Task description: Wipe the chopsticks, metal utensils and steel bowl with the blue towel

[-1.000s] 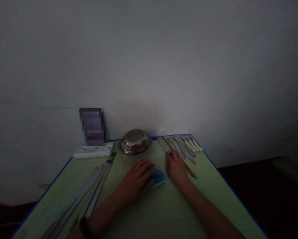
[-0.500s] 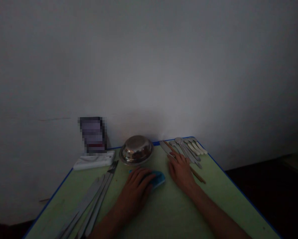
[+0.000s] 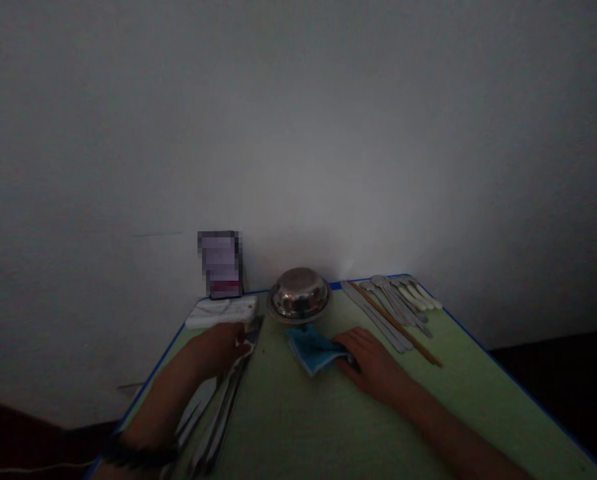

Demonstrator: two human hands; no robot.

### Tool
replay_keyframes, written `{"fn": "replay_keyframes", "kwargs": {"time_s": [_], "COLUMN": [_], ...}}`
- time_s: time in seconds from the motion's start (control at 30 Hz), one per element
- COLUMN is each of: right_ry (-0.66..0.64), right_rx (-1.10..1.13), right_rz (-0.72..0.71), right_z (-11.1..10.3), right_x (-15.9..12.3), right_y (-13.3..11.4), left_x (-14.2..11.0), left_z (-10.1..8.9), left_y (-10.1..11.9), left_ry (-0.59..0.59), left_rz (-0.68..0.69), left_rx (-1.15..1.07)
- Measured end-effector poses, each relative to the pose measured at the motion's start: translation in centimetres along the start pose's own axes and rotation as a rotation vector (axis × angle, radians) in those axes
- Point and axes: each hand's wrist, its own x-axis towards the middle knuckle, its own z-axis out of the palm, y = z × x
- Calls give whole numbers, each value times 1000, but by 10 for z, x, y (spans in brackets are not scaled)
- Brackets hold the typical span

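Note:
My left hand (image 3: pixel 217 348) reaches to the cutlery at the left, its fingers curled down and closed on a fork (image 3: pixel 252 328) near the tines. Long metal handles (image 3: pixel 218 427) run from there towards me. My right hand (image 3: pixel 371 363) pinches the right end of a blue cloth (image 3: pixel 312 348) with a pale edge. Part of the cloth is lifted and folded, and its right end is hidden in the fingers. Behind it stands an upturned shiny metal bowl (image 3: pixel 299 293). The light is dim and the left fingertips are blurred.
Table knives (image 3: pixel 378 323), wooden chopsticks (image 3: pixel 398 327), metal spoons (image 3: pixel 378 283) and white-handled cutlery (image 3: pixel 413 297) lie at the right. A blurred-out upright panel (image 3: pixel 222 263) stands by a white flat box (image 3: pixel 221 311). A wall (image 3: pixel 308 167) borders the green table's (image 3: pixel 298 427) far edge.
My left hand has gone from the blue cloth leftwards to the forks. My right hand has left the chopsticks and gripped the cloth, which is now partly raised. The view has turned slightly left.

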Motion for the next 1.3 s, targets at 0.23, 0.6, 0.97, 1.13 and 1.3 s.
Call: {"fn": "replay_keyframes", "kwargs": {"time_s": [0.23,0.6,0.97,1.13,1.3], "right_ry": [-9,-60,-74,-80,-84], "right_rx": [27,35,71,73,76], "right_rz": [-70,-60,-60,-39,-29], "right_z": [-8,-4,2,2,1], "right_x": [-2,0,-2,-2,-1], "right_y": [6,7,15,14,12], "left_x": [-4,-11,-1,4,-4], "left_z": [3,-2,11,10,-12], "left_y": [-26,-23,-19,-33,-32], "left_ry": [-285,-463,-581,-482,-258], "left_rz": [-293,-394,-379,-311,-206], "left_rx": [26,-76,-120,-134,-197]}}
